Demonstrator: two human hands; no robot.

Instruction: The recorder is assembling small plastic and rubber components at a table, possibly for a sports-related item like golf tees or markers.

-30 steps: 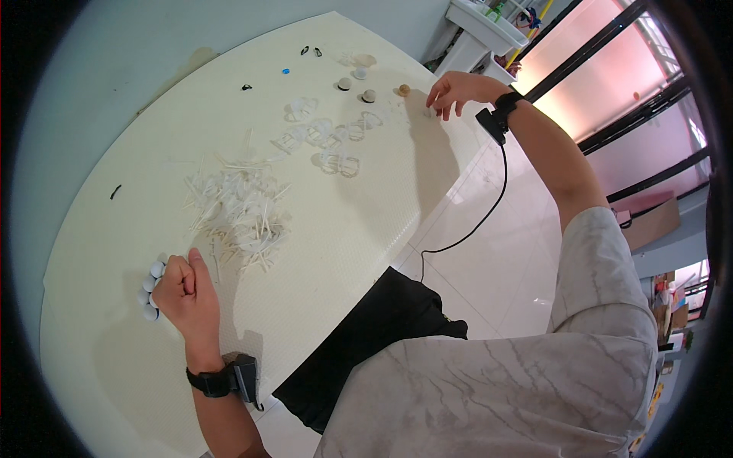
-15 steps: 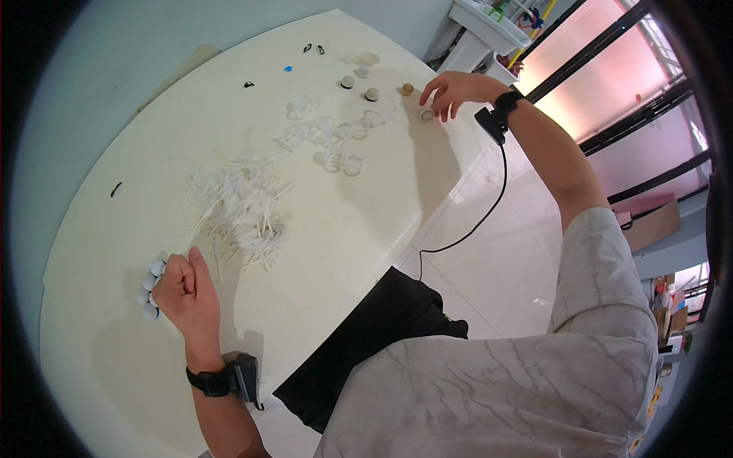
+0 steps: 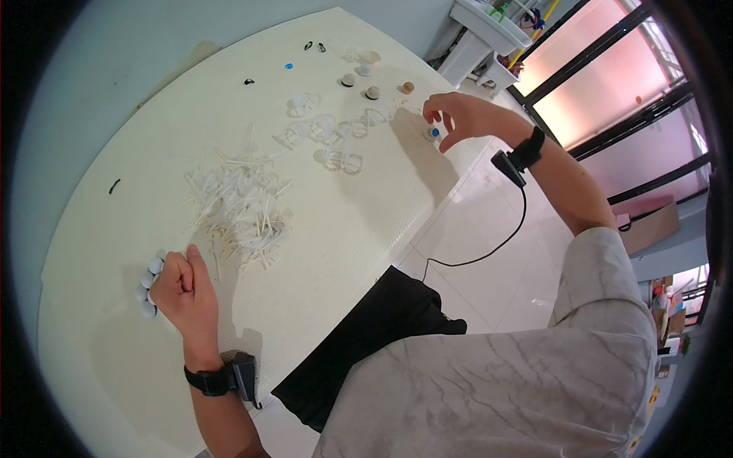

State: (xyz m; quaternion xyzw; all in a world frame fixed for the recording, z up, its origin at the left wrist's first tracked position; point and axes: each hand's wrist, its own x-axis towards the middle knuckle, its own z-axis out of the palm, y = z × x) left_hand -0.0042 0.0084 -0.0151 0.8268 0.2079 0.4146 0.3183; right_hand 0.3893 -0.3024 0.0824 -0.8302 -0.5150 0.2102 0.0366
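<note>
My right hand (image 3: 466,118) is at the table's right edge, thumb and index finger curved around a small clear round piece with a blue centre (image 3: 434,133). Close by lies a small tan round piece (image 3: 408,88). My left hand (image 3: 183,288) rests on the table as a fist with the thumb up; whatever is inside it is hidden. Several white round pieces (image 3: 147,294) stand in a row against its outer side, partly covered by it. Between the hands lie a heap of thin white sticks (image 3: 240,202) and several clear plastic pieces (image 3: 324,131).
The pale rounded table (image 3: 336,244) meets a wall. Grey-white round pieces (image 3: 372,93), a small blue bit (image 3: 289,66) and small black bits (image 3: 249,82) lie toward its far side. Black cloth (image 3: 382,328) covers my lap. A cable (image 3: 489,256) hangs from my right wrist device.
My right hand has moved slightly nearer and right, its fingers curling in. The small round piece has shifted with it and now shows a blue centre. My left hand is almost still.
</note>
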